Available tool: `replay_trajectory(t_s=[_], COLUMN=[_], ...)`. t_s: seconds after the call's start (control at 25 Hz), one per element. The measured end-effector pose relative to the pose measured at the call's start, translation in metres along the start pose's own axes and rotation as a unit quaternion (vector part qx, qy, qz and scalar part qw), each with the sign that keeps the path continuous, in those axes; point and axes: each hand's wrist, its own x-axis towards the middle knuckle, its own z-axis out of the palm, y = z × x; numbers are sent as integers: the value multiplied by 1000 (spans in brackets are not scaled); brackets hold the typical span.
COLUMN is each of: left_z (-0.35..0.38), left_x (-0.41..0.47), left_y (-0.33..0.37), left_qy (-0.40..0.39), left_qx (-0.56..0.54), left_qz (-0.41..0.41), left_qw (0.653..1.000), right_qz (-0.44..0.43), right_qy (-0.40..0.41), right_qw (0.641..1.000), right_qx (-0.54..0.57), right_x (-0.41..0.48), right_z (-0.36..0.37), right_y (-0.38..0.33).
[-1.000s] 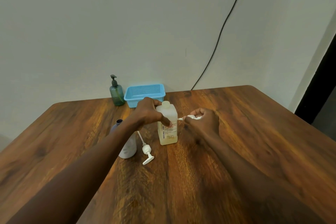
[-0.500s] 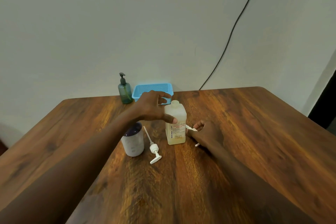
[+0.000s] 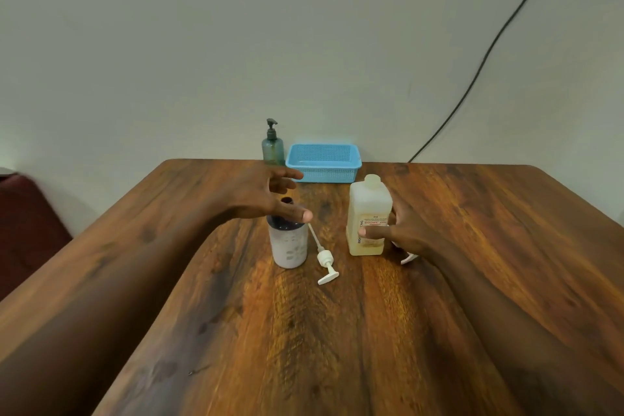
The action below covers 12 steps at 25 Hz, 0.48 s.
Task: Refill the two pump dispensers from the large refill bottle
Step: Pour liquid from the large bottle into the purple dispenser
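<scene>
The large refill bottle [image 3: 368, 213], translucent with pale yellow liquid and an uncapped neck, stands at the table's middle. My right hand [image 3: 401, 230] grips it from the right, thumb across the label. A white pump head [image 3: 408, 259] lies on the table, partly hidden under that hand. Left of the bottle stands a white dispenser [image 3: 290, 248] with an open top; its pump [image 3: 325, 262] lies on the table beside it. My left hand [image 3: 270, 197] hovers over the dispenser's mouth, fingers spread, holding nothing. A green dispenser [image 3: 272, 147] with its pump on stands at the far edge.
A light blue plastic basket [image 3: 323, 163] sits at the table's far edge beside the green dispenser. The wooden table [image 3: 304, 331] stretches toward me between my forearms. A black cable [image 3: 479, 61] runs down the wall at the back right.
My left hand let go of the refill bottle and moved left over the white dispenser. My right hand laid down the white pump and took hold of the bottle.
</scene>
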Motion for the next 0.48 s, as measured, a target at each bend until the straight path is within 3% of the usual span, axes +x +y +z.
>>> replay_trajectory(t_s=[0.28,0.48], left_z=[22,40], left_x=[-10,-9], left_y=[-36,-49], left_qy=[-19,29], left_qx=[-29,-21], left_qz=[-6,7], left_qw=[999,999], right_qz=[-13,-22], right_qy=[53,91], right_qw=[996,995], right_qx=[65,31], right_x=[3,5], right_z=[14,21], right_y=[-7,-18])
